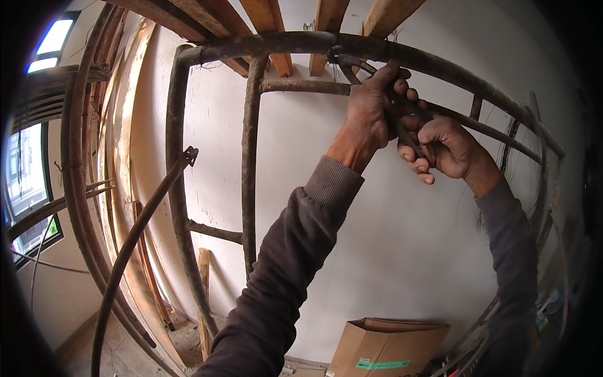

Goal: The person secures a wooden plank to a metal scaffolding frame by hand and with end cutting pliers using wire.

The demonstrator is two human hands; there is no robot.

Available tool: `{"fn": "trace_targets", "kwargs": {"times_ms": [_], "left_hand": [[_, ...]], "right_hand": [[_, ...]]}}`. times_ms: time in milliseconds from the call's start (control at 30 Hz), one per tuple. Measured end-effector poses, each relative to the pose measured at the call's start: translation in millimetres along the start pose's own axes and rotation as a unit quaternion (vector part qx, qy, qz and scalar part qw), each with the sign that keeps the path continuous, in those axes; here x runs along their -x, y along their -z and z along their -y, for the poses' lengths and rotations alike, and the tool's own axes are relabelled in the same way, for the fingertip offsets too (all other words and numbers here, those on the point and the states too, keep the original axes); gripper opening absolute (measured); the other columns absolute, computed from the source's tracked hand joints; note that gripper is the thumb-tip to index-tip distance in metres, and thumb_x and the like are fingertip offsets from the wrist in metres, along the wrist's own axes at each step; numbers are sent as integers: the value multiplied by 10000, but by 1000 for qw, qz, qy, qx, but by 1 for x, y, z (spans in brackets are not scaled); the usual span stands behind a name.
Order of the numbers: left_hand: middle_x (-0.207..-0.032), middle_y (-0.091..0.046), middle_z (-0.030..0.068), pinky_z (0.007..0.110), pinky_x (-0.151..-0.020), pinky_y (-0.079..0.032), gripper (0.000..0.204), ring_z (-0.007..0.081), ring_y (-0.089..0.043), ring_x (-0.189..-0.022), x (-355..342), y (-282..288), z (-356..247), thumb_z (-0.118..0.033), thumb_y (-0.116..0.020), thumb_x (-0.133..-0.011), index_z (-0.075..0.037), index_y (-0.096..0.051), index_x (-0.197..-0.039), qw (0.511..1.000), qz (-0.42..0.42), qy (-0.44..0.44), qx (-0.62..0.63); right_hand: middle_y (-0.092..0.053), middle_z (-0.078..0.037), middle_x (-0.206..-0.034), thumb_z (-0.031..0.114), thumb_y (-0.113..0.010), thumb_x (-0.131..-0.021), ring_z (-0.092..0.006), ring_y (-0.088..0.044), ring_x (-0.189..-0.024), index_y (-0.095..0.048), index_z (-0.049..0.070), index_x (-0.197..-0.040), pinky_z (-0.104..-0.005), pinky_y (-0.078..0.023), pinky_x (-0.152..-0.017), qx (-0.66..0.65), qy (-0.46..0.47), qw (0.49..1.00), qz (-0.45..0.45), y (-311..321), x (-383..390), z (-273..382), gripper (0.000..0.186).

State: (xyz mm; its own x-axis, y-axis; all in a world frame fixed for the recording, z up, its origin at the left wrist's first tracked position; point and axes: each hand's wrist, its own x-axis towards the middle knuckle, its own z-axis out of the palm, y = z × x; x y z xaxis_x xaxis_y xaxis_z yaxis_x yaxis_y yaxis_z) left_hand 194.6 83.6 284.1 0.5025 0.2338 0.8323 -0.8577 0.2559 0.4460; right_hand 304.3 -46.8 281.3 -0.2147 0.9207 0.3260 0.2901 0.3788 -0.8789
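Pliers (365,66) sit at the upper centre of the frame, head by a dark pipe (276,44); the left grip (372,105) clasps their handles, the right grip (447,146) curls alongside, its hold impossible to tell.

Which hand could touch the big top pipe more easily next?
Probably the left hand: it's up close to the dark top pipe. The right hand sits lower and farther away. Both are busy at the black pliers, though.

green printed label (382,364) on cardboard box (380,343), pale lettering (368,67) on pliers (353,61)
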Motion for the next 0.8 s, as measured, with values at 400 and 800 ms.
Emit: {"fn": "trace_targets", "kwargs": {"times_ms": [400, 800], "left_hand": [[-1098, -654, 189, 438, -789, -576, 529, 302, -635, -989, 25, 14, 20, -454, -633, -944, 44, -590, -1118, 993, 78, 13, -90], [-1022, -630, 183, 497, -787, -581, 359, 316, -635, -954, 11, 11, 21, -332, -567, -984, 19, -570, -1056, 987, -7, 63, -150]], "right_hand": [[-602, -163, -803, 31, -430, -778, -215, -593, -583, -464, 15, -1275, -345, -480, -413, -6, 19, 999, 34, 21, -11, -13, 499], [-594, -144, -781, 38, -444, -756, -205, -587, -569, -475, 25, -1237, -343, -475, -400, 12, 38, 998, 52, 38, -20, -20, 482]]}}
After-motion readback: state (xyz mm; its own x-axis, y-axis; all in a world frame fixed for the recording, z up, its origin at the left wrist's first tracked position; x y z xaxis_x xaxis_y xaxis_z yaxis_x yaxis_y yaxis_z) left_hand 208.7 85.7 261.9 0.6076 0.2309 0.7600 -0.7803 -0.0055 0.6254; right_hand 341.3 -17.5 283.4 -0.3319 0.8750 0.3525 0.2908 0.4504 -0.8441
